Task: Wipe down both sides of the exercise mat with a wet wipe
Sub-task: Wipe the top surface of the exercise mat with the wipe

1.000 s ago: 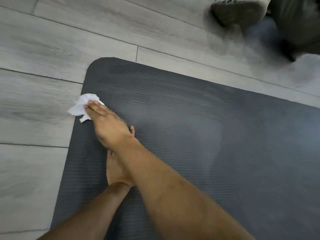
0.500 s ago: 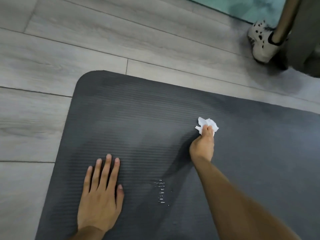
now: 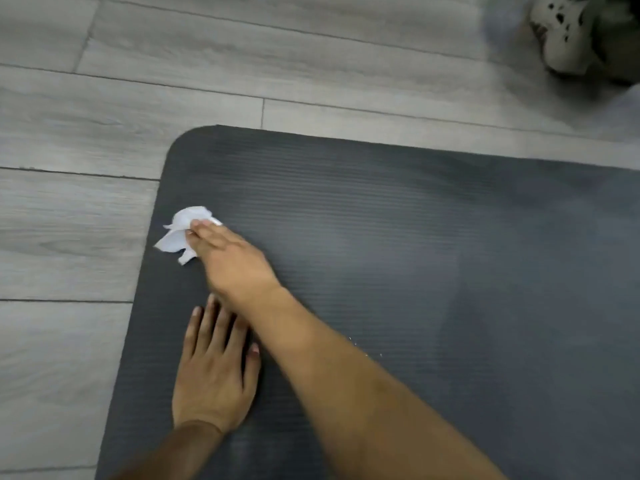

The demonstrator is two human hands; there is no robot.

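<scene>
A dark grey ribbed exercise mat [image 3: 415,271] lies flat on the floor, with its rounded far-left corner in view. My right hand [image 3: 232,261] reaches across to the mat's left edge and holds a crumpled white wet wipe [image 3: 180,233] against the surface, fingers laid over it. Part of the wipe sticks out past my fingertips toward the floor. My left hand [image 3: 214,372] rests flat on the mat just below my right wrist, fingers straight and spread. My right forearm crosses over its fingertips. A few small wet specks show on the mat beside my forearm.
Grey wood-look floor planks [image 3: 69,237] surround the mat on the left and far side. A white shoe with dark spots [image 3: 564,32], worn by another person, stands at the far right, blurred.
My right hand has swept the wipe from the middle of the mat back to its left edge, crossing above my left hand. The left hand stays pressed flat on the mat.
</scene>
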